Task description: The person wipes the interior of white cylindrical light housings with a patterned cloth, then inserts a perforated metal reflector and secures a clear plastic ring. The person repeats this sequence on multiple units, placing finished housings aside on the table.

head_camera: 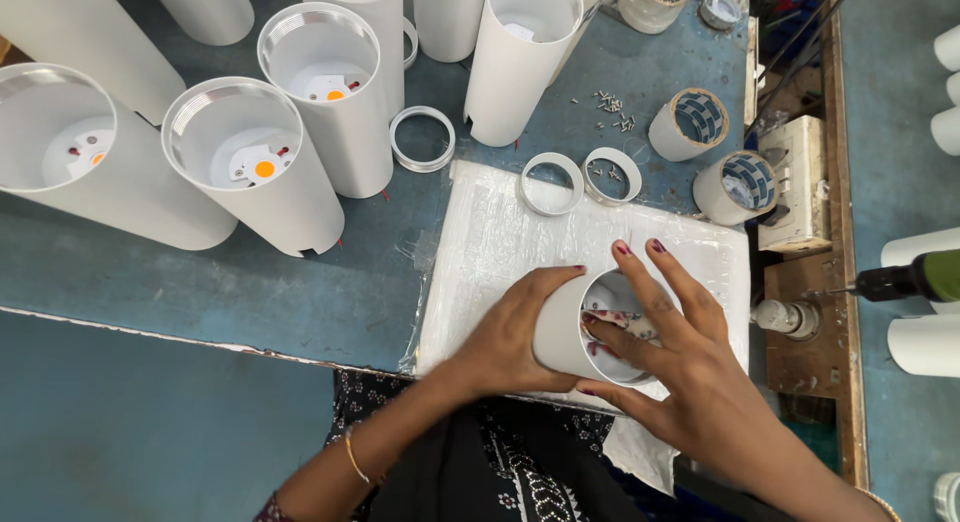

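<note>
A white cylinder lamp housing [562, 334] lies tilted on a white plastic-wrapped pad [500, 244] near the table's front edge. My left hand [512, 334] wraps around its outer wall from the left. My right hand [672, 354] rests over its open mouth, with some fingers reaching inside and two stretched across the rim. What the fingers touch inside is hidden.
Several upright white cylinder housings [262, 172] stand at the back left, some showing orange discs inside. White rings [551, 183] and small screws [608, 103] lie behind the pad. Two tape rolls [690, 124], a socket box [800, 182] and a power screwdriver [915, 278] are at the right.
</note>
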